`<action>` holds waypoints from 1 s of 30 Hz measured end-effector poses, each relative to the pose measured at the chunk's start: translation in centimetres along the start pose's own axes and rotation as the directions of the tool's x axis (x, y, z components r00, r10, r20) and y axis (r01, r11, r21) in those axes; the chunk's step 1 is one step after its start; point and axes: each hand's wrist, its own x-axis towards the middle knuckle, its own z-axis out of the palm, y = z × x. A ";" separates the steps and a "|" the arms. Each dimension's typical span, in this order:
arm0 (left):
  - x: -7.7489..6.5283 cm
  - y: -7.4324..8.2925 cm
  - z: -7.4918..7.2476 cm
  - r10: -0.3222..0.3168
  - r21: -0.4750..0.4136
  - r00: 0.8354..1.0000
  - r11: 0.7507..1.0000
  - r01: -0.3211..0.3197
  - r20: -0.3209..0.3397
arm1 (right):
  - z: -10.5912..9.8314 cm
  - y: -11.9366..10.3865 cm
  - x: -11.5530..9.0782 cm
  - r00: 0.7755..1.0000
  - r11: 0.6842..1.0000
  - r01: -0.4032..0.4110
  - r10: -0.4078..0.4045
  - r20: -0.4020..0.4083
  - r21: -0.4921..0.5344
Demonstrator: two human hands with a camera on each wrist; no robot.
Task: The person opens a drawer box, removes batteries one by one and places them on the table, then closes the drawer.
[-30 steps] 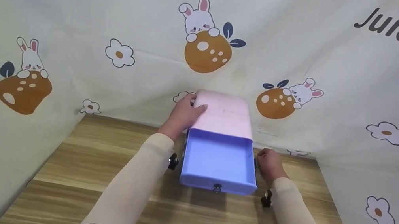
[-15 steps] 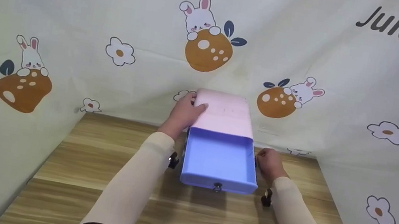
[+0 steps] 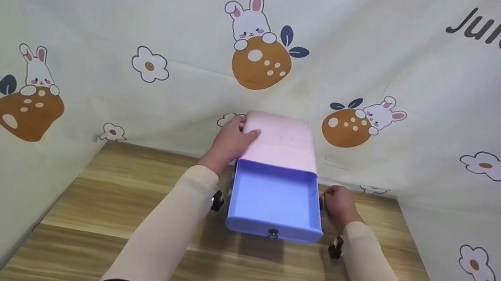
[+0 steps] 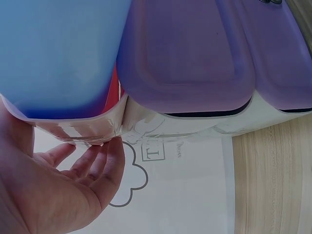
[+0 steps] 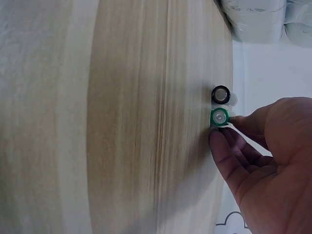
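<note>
A pink drawer cabinet (image 3: 280, 140) stands near the back of the table, its blue top drawer (image 3: 244, 226) pulled out, with a bare floor inside. My left hand (image 3: 232, 140) grips the cabinet's upper left edge, thumb on the top and fingers against the side. In the left wrist view, two purple drawer fronts (image 4: 187, 53) sit pushed in below the blue one. On the cabinet's right, my right hand (image 3: 340, 206) pinches a green battery (image 5: 220, 117), seen end-on, between thumb and fingers. A dark battery (image 5: 221, 94) stands right beside it.
A wood-grain table (image 3: 127, 221) lies under everything. Pale cloth (image 3: 190, 15) printed with rabbits and flowers hangs behind and along both sides. Each wrist carries a small black camera mount (image 3: 336, 248). The open drawer juts out between the forearms.
</note>
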 end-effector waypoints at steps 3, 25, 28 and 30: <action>-0.1 0.1 0.0 -0.009 -0.004 1.000 1.000 0.009 0.004 | -0.1 0.1 0.0 1.000 0.999 -0.019 0.018 0.017 0.027; 0.2 0.0 0.0 -0.005 0.009 1.000 1.000 0.005 0.008 | -1.6 1.1 -1.7 0.999 0.999 -0.018 0.017 0.032 0.033; 0.2 0.0 0.0 -0.002 0.009 1.000 1.000 0.002 0.007 | -2.0 0.3 -2.5 0.999 0.999 0.012 -0.013 0.046 0.030; 0.2 0.0 0.0 0.002 0.004 1.000 1.000 -0.002 0.004 | -2.2 -0.4 -3.2 0.998 0.998 0.051 -0.052 0.033 0.025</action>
